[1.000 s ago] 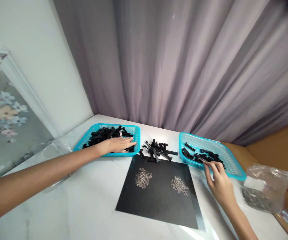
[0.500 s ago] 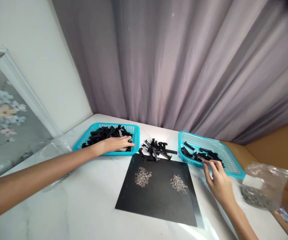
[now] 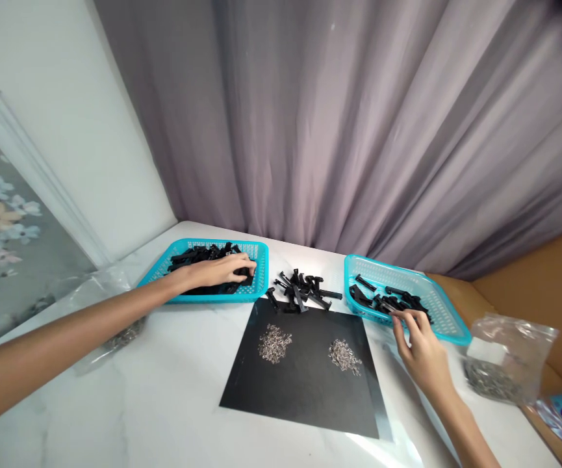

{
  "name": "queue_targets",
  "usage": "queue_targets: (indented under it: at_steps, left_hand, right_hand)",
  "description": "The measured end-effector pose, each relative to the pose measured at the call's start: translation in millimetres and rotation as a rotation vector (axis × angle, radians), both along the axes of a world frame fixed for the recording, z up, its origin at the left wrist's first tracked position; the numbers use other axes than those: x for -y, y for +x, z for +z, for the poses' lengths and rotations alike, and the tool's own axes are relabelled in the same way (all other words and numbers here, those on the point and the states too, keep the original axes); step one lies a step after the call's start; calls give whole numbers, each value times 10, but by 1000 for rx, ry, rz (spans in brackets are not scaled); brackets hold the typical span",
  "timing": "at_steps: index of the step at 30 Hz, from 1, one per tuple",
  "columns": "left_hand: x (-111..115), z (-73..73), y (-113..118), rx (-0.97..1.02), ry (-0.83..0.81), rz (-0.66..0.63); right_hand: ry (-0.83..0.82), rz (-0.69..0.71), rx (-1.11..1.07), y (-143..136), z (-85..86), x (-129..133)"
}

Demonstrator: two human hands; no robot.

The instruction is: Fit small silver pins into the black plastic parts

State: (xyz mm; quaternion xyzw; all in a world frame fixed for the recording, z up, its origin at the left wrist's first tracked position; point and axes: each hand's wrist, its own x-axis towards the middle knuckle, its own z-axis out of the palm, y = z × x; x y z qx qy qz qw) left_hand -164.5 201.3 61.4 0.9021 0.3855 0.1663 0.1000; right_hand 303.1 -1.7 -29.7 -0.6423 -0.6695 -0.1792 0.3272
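Observation:
My left hand [image 3: 236, 268] reaches into the left blue basket [image 3: 264, 273], its fingers curled down and closed on a black plastic part [image 3: 247, 279] among the heaped black parts [image 3: 183, 260]. Over the near rim of the right blue basket [image 3: 449, 312], my right hand [image 3: 420, 341] pinches the end of a slim black plastic part [image 3: 385, 305] with a greyish shine. More black parts [image 3: 407, 300] lie behind its fingers in that basket. Between the baskets, a loose pile of black parts [image 3: 303, 289] rests on the table and the top edge of a black mat [image 3: 300, 390].
Two small heaps of shiny metal pieces, a left heap [image 3: 275, 344] and a right heap [image 3: 344, 356], lie on the mat. A clear bag [image 3: 498, 374] of metal pieces stands at right, another bag [image 3: 125, 335] under my left forearm. A grey curtain [image 3: 300, 130] hangs behind.
The fingers of my left hand, stretched flatter over the parts before, have curled down into them. My right hand stays at the right basket's rim. The whole view has shifted slightly.

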Motion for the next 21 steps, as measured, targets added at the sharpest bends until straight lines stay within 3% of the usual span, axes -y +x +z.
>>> queue_targets:
  at_steps: [9, 15, 18, 21]
  left_hand:
    - [-77, 219, -21, 286, -310, 52]
    - [18, 331, -44, 485, -385, 118]
    - [52, 439, 82, 555, -386, 94]
    - [54, 528, 428, 555, -375, 30]
  right_hand:
    - [-16, -1, -21, 7, 27, -10]
    - [8, 7, -11, 27, 18, -21]
    - [-3, 11, -30, 23, 29, -26]
    - [-7, 16, -44, 11, 50, -31]
